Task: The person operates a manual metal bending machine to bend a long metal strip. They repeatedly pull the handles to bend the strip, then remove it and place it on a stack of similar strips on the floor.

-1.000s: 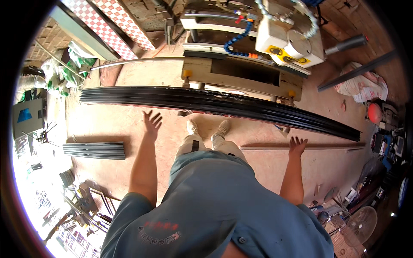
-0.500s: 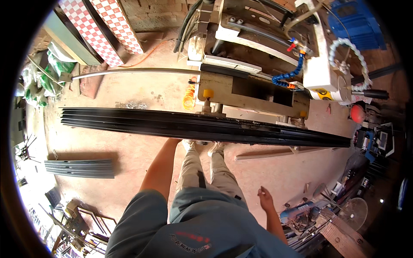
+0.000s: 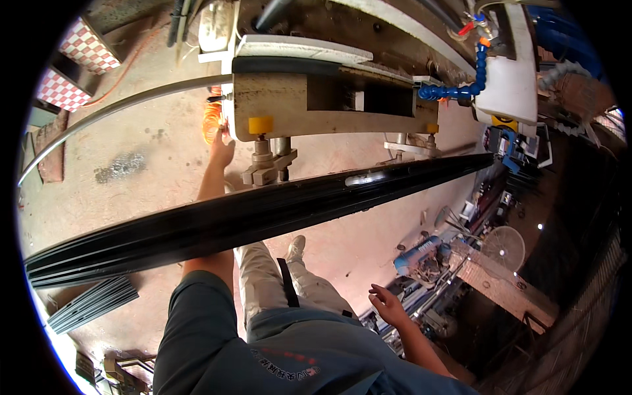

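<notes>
My left arm passes beneath a bundle of long black profiles (image 3: pixel 197 224). Beyond it, my left hand (image 3: pixel 222 146) reaches up at the near left corner of a machine, its fingers extended beside an orange coiled hose (image 3: pixel 211 122). Whether the fingertips touch the coil I cannot make out. Low on the right, my right hand (image 3: pixel 387 305) hangs free in the air with its fingers apart and nothing in them. The profiles run across in front of the machine's beige bed (image 3: pixel 270 99), near metal clamp posts (image 3: pixel 263 161) with yellow caps.
A blue segmented hose (image 3: pixel 451 91) hangs at the machine's right. A grey curved tube (image 3: pixel 118 99) extends left from it. Grey profiles (image 3: pixel 95 304) lie on the floor at lower left. A fan (image 3: pixel 502 252) and a blue tank-like machine (image 3: pixel 421 255) stand at right.
My left hand has come from under the black bundle to the orange coil. The view has turned and moved nearer the machine. My right hand still hangs free.
</notes>
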